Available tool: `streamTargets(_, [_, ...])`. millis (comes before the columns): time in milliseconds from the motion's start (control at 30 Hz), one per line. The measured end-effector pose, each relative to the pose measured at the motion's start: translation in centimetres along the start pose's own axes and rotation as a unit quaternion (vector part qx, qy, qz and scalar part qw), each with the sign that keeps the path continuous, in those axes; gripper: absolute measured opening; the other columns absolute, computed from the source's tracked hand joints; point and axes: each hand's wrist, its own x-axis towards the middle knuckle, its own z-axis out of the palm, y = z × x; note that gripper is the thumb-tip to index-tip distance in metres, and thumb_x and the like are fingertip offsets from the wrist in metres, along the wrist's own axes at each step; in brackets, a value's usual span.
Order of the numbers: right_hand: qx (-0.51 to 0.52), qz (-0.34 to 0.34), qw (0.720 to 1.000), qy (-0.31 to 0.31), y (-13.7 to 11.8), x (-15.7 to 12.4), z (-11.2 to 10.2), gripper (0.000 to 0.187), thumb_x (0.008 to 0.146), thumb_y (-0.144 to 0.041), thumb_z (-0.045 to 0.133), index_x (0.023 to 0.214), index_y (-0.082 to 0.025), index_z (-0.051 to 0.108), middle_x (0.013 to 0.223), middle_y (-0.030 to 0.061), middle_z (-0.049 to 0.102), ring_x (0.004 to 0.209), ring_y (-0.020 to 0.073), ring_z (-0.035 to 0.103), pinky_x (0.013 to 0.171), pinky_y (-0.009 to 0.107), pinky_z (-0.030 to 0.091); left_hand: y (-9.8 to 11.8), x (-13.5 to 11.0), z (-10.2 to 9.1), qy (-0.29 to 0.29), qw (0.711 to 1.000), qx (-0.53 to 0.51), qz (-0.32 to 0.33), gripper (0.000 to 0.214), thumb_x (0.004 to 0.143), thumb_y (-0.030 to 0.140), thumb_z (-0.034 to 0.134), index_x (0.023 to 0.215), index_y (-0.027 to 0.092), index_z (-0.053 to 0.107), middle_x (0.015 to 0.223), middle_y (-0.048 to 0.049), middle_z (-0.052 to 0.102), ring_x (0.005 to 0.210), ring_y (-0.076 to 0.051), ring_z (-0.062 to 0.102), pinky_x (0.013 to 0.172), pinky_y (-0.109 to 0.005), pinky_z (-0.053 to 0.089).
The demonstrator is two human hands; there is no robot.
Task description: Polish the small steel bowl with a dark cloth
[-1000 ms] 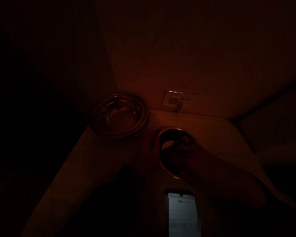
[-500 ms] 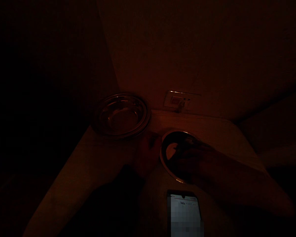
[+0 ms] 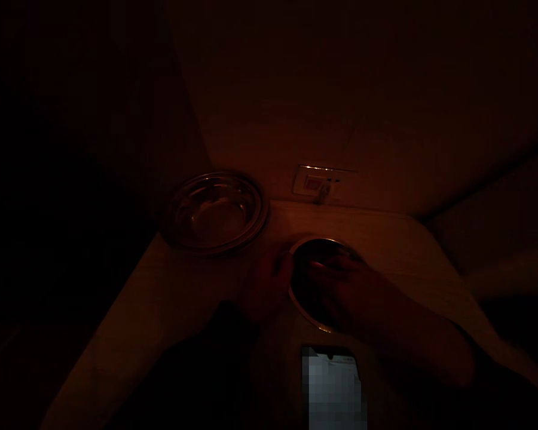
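Observation:
The scene is very dark. A round metal bowl (image 3: 302, 307) with a shiny rim rests on the wooden table in front of me. My left hand (image 3: 269, 283) is curled at its left edge, thumb side against the rim, seemingly gripping it. Reaching in from the right, my right hand (image 3: 345, 283) is down inside the bowl, fingers bent over the dark interior. Whatever lies under those fingers is too dark to make out. Just below the bowl lies a phone (image 3: 334, 388) with its screen lit.
Wide metal dishes (image 3: 215, 239), apparently stacked, stand at the table's back left. Behind the table (image 3: 394, 233), a wall socket plate (image 3: 314, 182) holds a plug. Walls rise at the back, and the table's right side has a rounded corner.
My right hand has shifted left and further over the bowl; a pale patch seen inside it earlier no longer shows. My left hand stays at the rim. The view has shifted slightly.

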Motion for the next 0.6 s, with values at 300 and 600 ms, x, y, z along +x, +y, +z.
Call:
streamTargets(300, [0.059, -0.056, 0.996, -0.022, 0.8, -0.2, -1.4, 0.035, 0.082, -0.011, 0.045, 0.112, -0.019, 0.061, 0.118, 0.0068, 0.063, 0.109, 0.0259, 0.052, 0.092, 0.046, 0.042, 0.7, 0.1, -0.1, 0.086, 0.993, 0.052, -0.070, 0.019, 0.081, 0.030, 0.046, 0.078, 0.017, 0.058, 0.073, -0.0020, 0.066, 0.070, -0.017, 0.063, 0.065, -0.028, 0.048])
streamTargets(600, [0.111, -0.098, 0.986, -0.081, 0.5, -0.6, -2.6, 0.036, 0.083, -0.012, 0.046, 0.113, -0.024, 0.062, 0.122, 0.0016, 0.061, 0.117, 0.0240, 0.048, 0.095, 0.041, 0.038, 0.1, 0.2, 0.3, 0.034, 0.999, -0.009, -0.029, 0.030, 0.086, 0.026, 0.044, 0.108, 0.017, 0.063, 0.109, -0.0059, 0.069, 0.100, -0.018, 0.063, 0.088, -0.029, 0.048])
